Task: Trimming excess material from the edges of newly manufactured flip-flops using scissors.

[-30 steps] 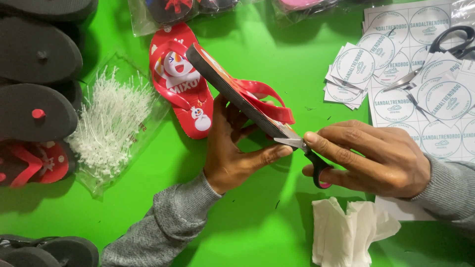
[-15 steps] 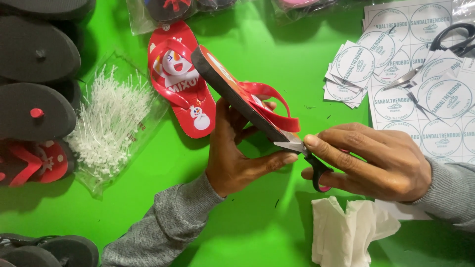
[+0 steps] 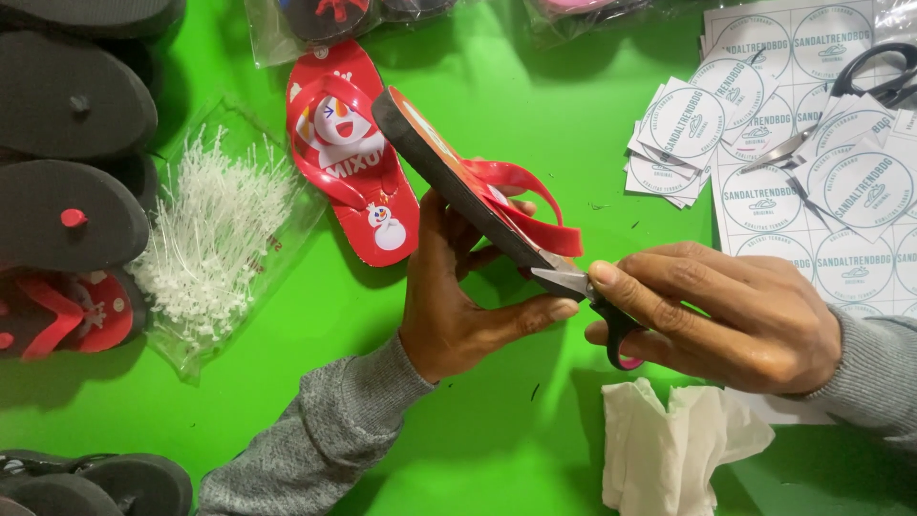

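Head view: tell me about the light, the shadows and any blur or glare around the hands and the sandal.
Head view: light is bright and even over the green table; soft shadows lie below the left hand, the right hand and the held sandal; those are sharp, as are the small scissors; slight glare shows on the clear bag of white ties; the far edge looks a little soft.

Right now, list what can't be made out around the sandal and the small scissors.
All from the head view:
- Small scissors: the right hand covers most of the handles, so its grip on them is hidden.
- Blade tips: tucked against the held sandal, so what they cut cannot be told.
- Left hand: its fingers are hidden behind the sole.
- Black soles: cut off by the left edge.
- Second scissors: cut off by the right edge.
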